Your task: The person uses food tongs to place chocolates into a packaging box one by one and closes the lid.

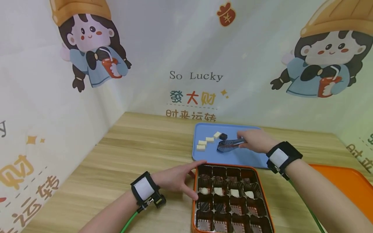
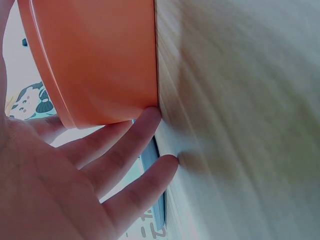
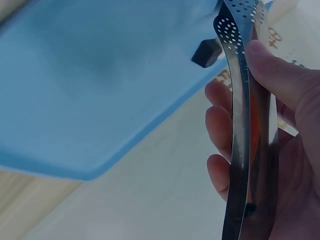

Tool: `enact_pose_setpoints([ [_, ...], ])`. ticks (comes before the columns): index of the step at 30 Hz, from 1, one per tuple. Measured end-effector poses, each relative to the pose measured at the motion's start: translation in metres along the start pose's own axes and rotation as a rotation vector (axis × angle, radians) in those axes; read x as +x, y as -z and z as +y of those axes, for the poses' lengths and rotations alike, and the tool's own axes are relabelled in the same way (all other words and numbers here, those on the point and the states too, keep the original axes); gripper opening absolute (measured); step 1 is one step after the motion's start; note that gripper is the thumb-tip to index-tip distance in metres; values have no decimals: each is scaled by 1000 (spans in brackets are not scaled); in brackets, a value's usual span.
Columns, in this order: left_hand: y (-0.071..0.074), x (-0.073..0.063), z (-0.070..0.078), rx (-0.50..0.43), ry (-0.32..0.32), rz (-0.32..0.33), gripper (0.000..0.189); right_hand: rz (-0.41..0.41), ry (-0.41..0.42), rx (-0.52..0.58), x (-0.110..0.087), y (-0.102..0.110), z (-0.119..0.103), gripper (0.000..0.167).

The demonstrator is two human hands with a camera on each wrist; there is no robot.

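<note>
My right hand (image 1: 256,139) grips metal food tongs (image 1: 231,145) with perforated ends, held over the blue tray (image 1: 253,158). A dark cube (image 1: 223,136), probably chocolate, lies near the tong ends; it shows beside them in the right wrist view (image 3: 206,53). Several white cubes (image 1: 209,139) form a slanting line on the tray's left part. My left hand (image 1: 174,178) rests its spread fingers against the left side of an orange box (image 2: 100,60). Compartments in its insert hold brown pieces (image 1: 232,178) at the back, white pieces (image 1: 234,193) in the second row, and two dark striped pieces (image 1: 205,206) in the third.
An orange tray (image 1: 344,184) lies to the right, partly behind my right forearm. The wooden table (image 1: 151,139) extends left of the box and blue tray. A printed cloth (image 1: 244,81) hangs behind and along the sides.
</note>
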State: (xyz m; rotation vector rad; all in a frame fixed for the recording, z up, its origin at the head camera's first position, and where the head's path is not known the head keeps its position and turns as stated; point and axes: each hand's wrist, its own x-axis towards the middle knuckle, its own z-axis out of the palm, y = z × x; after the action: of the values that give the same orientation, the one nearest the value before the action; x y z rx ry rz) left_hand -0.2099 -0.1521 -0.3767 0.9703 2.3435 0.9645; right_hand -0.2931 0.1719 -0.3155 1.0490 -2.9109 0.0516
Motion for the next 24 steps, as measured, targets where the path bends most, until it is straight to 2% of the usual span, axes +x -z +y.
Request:
enact_pose_setpoints([
  [6,-3,0,-1,-3,7,5,111,99,38,107,-39,2,-10,14],
  [10,-2,1,-2,6,0,7,111,168,91,86,-68,10,-22,16],
  [14,-1,2,-3,22,-5,8,112,204,135,51,-95,15,-36,22],
  [18,0,2,-3,21,-3,9,112,179,152,71,-119,16,-48,25],
  [24,-1,2,-4,20,-6,5,112,60,110,142,-148,17,-56,25],
])
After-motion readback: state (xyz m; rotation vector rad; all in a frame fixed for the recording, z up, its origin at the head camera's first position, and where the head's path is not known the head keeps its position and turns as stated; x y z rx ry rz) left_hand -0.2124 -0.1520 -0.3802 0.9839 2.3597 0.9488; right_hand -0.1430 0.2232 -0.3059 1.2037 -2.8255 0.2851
